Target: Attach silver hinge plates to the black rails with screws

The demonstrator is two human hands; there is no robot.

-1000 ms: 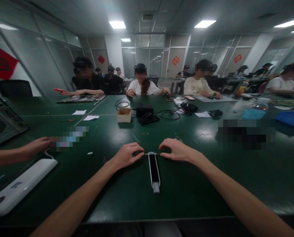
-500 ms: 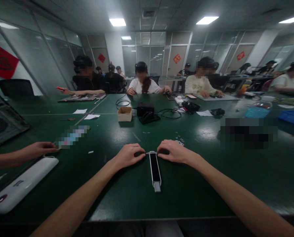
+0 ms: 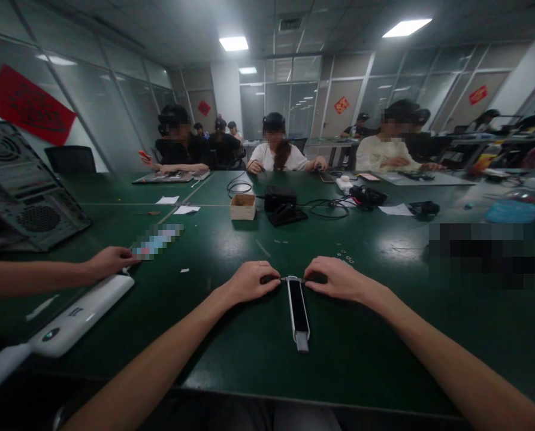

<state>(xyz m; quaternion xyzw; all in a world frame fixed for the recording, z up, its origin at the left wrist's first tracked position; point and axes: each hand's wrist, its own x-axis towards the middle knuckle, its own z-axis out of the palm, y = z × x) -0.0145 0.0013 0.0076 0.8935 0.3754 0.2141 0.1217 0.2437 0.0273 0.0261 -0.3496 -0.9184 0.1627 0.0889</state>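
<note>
A flat USB stick (image 3: pixel 298 308) with a black face and white edges lies on the green table, its metal plug pointing toward me. At its far end a small loop or collar sits between my two hands. My left hand (image 3: pixel 253 281) is closed in a pinch on the left side of that end, on a tiny dark piece too small to name. From the right, my right hand (image 3: pixel 336 278) pinches at the same end, and what its fingertips hold is hidden.
At left, another person's hand (image 3: pixel 109 261) is by a blurred-out item, near a white elongated device (image 3: pixel 85 317) and a computer case (image 3: pixel 29 185). Ahead are a small box (image 3: pixel 242 208), a black adapter (image 3: pixel 280 199) with cables, and small rings (image 3: pixel 345 257). Co-workers sit opposite.
The view has turned left, so everything appears shifted to the right. Both my hands keep their pinch at the end of the USB stick.
</note>
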